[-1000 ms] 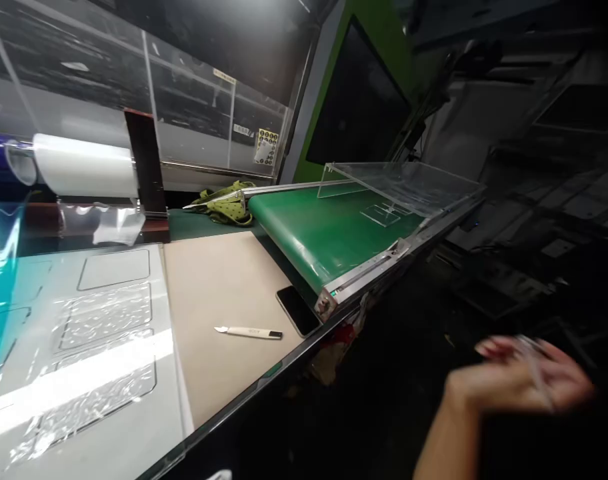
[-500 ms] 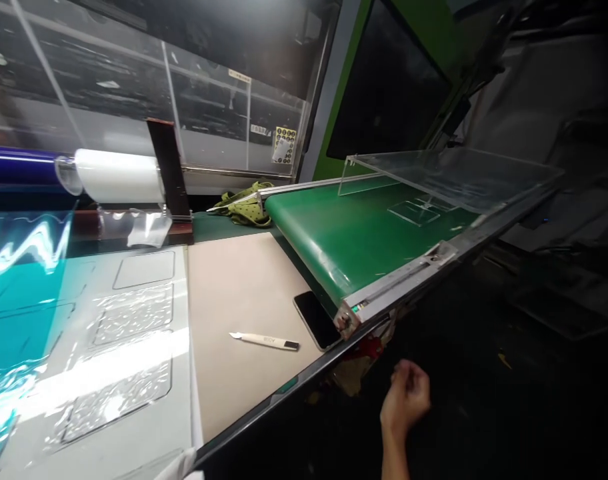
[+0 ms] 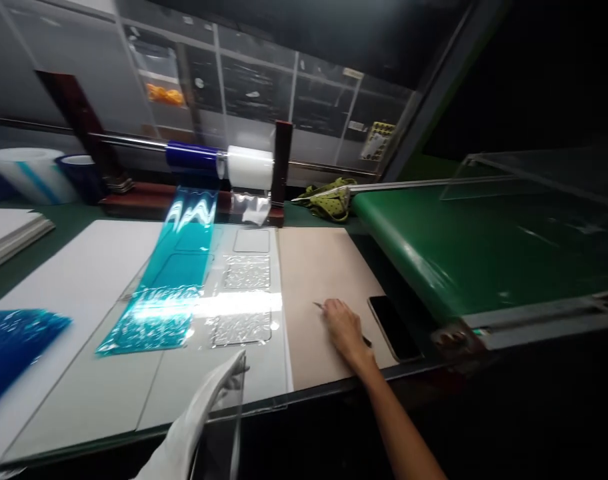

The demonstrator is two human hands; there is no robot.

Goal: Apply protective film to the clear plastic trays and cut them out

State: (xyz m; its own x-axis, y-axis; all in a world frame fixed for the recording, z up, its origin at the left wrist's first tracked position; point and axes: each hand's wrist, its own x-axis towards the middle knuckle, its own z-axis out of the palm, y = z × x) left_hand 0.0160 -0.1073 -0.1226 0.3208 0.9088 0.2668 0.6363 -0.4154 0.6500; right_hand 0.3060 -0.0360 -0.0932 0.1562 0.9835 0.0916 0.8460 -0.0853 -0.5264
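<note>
One craft knife (image 3: 342, 317), one dark phone (image 3: 394, 328), two film rolls on a bar: blue (image 3: 191, 155) and white (image 3: 250, 167). The right hand (image 3: 344, 328), half a second ago hanging below the bench edge, now lies on the tan board (image 3: 319, 267), fingers curled over the slim knife; only its blade tip and dark end show. The gloved left hand (image 3: 204, 413) holds a clear rigid sheet (image 3: 223, 433) at the near edge. Glossy teal film (image 3: 169, 293) crosses the white panel.

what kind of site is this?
Likely a factory film-applying station: green conveyor belt, film rolls on a bar, blue film strip across the white board. Right hand on the knife.
</note>
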